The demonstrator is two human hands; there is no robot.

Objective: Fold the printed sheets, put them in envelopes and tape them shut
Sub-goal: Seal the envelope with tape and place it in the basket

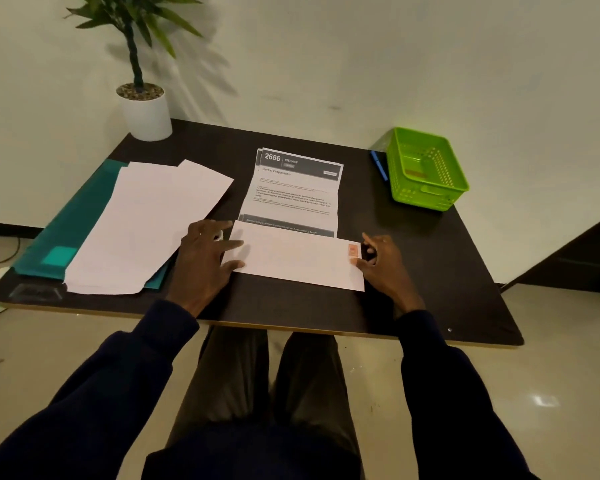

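Sheets (293, 192) lie on the table (426, 271), their 6 o'clock edge under an envelope (298, 261). Left hand (205, 258), fingers spread, pins its 9 o'clock end; right hand (381, 265) pinches the 3 o'clock end (likely steadying it for filling).

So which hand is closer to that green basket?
Right. The right hand touches the envelope at its right end, nearest the green basket; the left hand rests on its left end, farther off.

Long dark navy sleeves (146, 358), dark olive-grey trousers (239, 375), and a pale ring (219, 235) on the left hand (205, 252).
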